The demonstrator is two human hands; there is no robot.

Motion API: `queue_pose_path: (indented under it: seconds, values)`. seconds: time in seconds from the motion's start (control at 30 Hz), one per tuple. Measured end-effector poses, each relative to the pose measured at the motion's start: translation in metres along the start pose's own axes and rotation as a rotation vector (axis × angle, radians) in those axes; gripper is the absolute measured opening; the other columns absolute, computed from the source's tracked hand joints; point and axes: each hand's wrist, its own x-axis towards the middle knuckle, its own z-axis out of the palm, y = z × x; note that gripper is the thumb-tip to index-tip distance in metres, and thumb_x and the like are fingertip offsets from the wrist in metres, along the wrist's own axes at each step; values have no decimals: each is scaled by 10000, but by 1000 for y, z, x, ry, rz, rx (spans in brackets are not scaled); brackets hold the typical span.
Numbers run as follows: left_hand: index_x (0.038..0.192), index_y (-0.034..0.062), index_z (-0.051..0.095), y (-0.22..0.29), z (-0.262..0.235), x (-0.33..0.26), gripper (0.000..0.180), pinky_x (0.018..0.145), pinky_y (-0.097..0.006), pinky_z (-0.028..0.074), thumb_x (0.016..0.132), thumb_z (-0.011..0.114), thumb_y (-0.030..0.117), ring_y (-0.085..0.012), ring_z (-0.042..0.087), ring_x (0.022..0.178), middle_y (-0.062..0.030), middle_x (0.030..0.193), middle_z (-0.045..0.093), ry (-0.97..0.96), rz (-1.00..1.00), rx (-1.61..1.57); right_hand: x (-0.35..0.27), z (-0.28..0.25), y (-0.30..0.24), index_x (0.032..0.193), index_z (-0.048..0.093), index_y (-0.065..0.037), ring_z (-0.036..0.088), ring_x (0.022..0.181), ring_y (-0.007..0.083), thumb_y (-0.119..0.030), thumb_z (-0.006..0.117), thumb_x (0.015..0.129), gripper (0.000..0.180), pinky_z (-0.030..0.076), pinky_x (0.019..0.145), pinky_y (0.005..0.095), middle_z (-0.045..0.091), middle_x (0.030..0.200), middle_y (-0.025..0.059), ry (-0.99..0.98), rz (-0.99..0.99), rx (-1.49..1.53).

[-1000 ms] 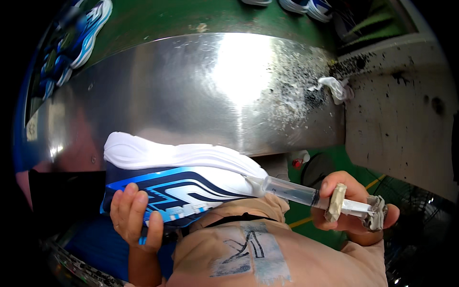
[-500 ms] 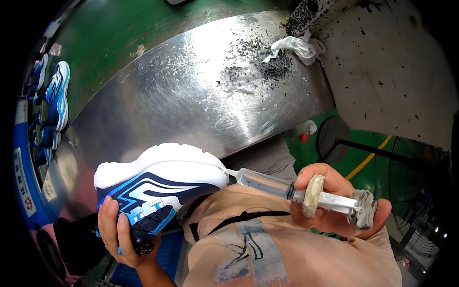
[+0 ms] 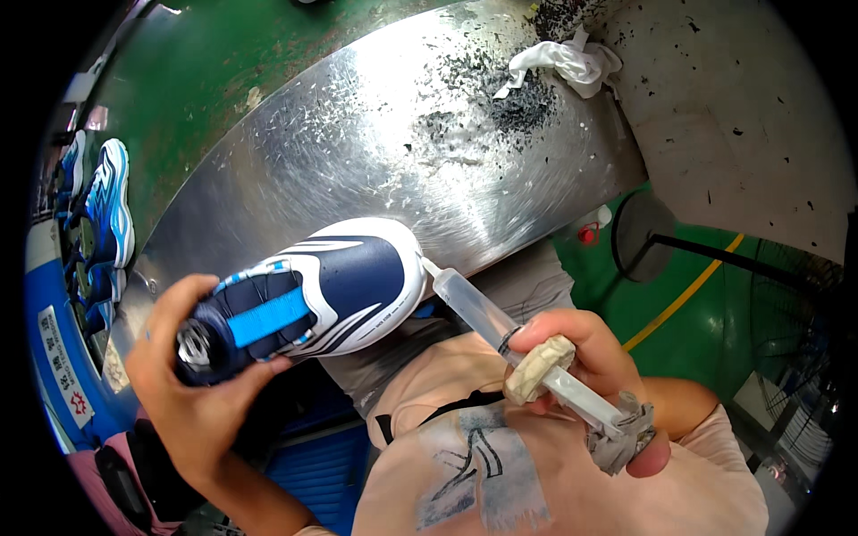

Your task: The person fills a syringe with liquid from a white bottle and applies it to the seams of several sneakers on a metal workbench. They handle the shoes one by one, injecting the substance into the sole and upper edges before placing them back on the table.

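Scratched steel bench (image 3: 375, 143) behind: left hand (image 3: 192, 375) grips the navy-and-white shoe (image 3: 304, 299) at its collar, toe toward the syringe (image 3: 500, 326) clasped in the right hand (image 3: 581, 375) — best kept steady, nozzle at the toe seam, plunger pressed slowly.

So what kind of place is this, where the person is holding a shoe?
Probably a shoe workshop or factory. The left hand holds a navy and white sneaker, the right hand aims a syringe at its toe over a scratched metal table, and more blue sneakers wait nearby.
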Motion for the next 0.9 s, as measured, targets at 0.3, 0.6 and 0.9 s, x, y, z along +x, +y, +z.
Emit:
queue_pose_path:
  seconds: [0.3, 0.6, 0.9]
  values:
    - [987, -50, 609, -12, -11, 62, 652, 749, -226, 494, 419, 887, 105, -95, 607, 781, -52, 818, 637, -216, -155, -314, 2, 5, -4, 1378, 288, 39, 535, 982, 189, -546, 883, 534, 1187, 442, 858, 300, 515, 1144, 144, 0, 44, -275]
    - [973, -18, 611, -24, -24, 68, 584, 760, -226, 466, 481, 873, 157, -99, 576, 794, -24, 847, 619, -209, -152, -294, 16, -8, -26, 1401, 229, 38, 551, 974, 160, -575, 867, 490, 1270, 475, 785, 263, 500, 1193, 123, -97, -32, -439]
    - [1245, 69, 582, 8, -41, -9, 731, 911, -368, 428, 550, 805, 104, -274, 505, 1044, -137, 1144, 461, -137, -181, -49, 57, -31, -59, 1410, 300, -49, 456, 831, 83, -458, 843, 599, 1058, 408, 710, 220, 475, 1058, 27, 233, -3, -671]
